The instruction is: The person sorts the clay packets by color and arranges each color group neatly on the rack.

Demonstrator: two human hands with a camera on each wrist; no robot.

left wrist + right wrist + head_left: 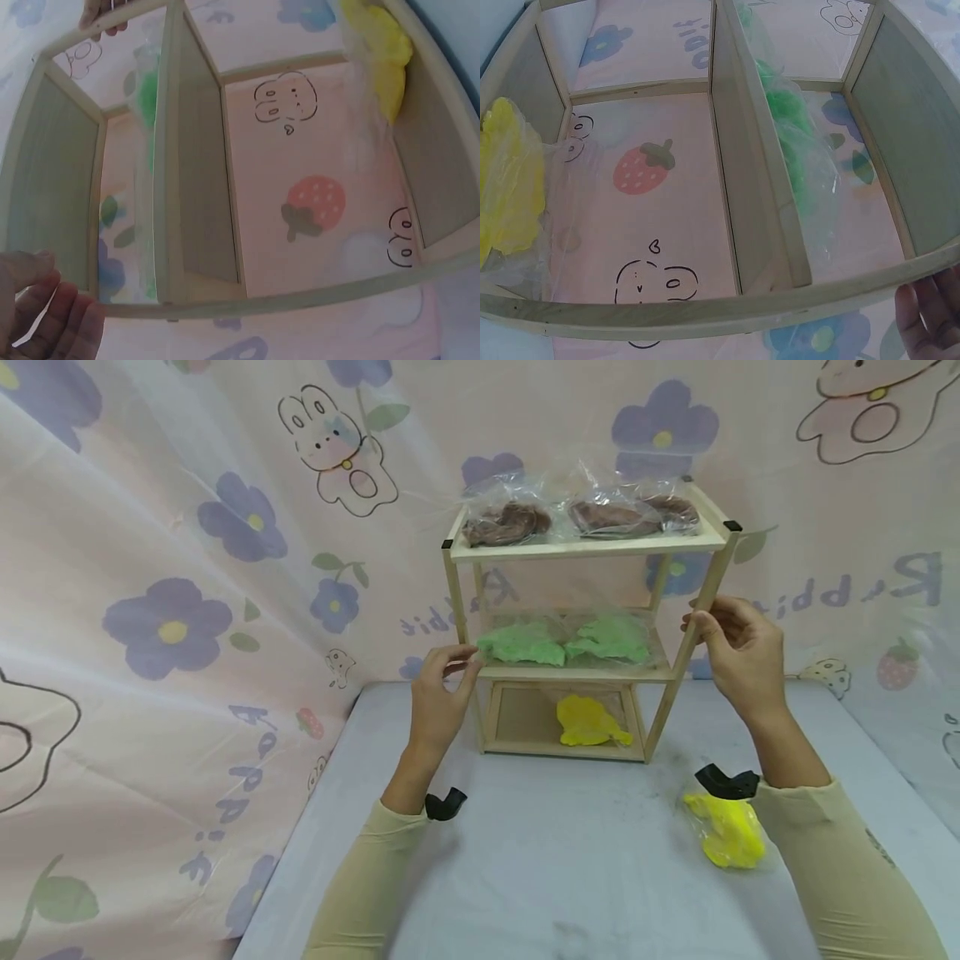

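Note:
A small wooden three-tier shelf rack (577, 674) stands on the table. My left hand (442, 697) pinches its left front post at the middle tier's height. Higher up, my right hand (746, 652) grips the right front post, thumb in front and fingers behind. Bagged brown lumps (510, 523) lie on the top tier. On the middle tier are clear bags with green soft pieces (525, 643). A bagged yellow piece (588, 720) rests on the bottom tier, right of centre. The left wrist view shows fingers (75, 322) against the post.
Another bagged yellow piece (727, 831) lies on the white tabletop (555, 860), beside my right forearm. A printed curtain (247, 568) with flowers and rabbits hangs behind and to the left. Black wrist mounts (727, 782) sit at both cuffs.

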